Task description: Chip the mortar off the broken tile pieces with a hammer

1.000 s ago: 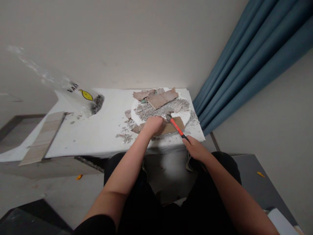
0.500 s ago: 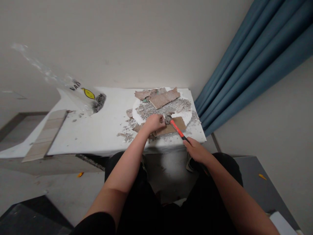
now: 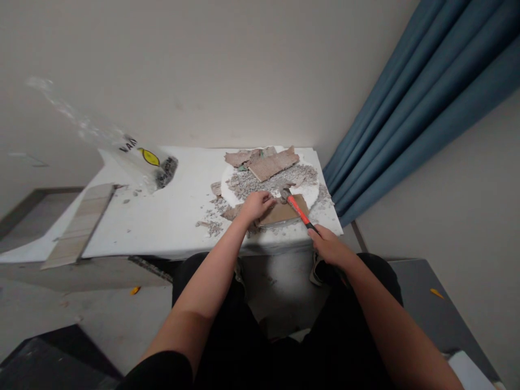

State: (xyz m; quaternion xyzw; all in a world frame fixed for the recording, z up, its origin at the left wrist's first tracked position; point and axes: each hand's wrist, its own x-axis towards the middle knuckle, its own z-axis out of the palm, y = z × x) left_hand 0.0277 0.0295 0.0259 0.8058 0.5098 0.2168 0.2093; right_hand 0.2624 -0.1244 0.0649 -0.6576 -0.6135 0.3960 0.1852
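Note:
My right hand (image 3: pixel 328 245) is closed round the black grip of a hammer (image 3: pixel 299 208) with an orange-red handle. The hammer's metal head is just right of my left hand (image 3: pixel 259 205), over the edge of a tan board piece (image 3: pixel 280 213). My left fingers are pinched together above that board; whatever is between them is too small to make out. Behind both hands, grey crushed bits (image 3: pixel 260 181) cover a round white plate (image 3: pixel 226 189). Larger broken brownish slabs (image 3: pixel 274 164) lie at its back edge.
All this sits on a white-covered table (image 3: pixel 170 216) against the wall. A clear plastic bag (image 3: pixel 138 162) with dark bits inside stands left, near a wood-look strip (image 3: pixel 83 222). Crumbs lie around the plate. A blue curtain (image 3: pixel 390 114) hangs at the right.
The hammer has shifted slightly right, so its head is farther from my left fingertips. My right hand has moved a little right with it. My left hand stays nearly in place, pinched.

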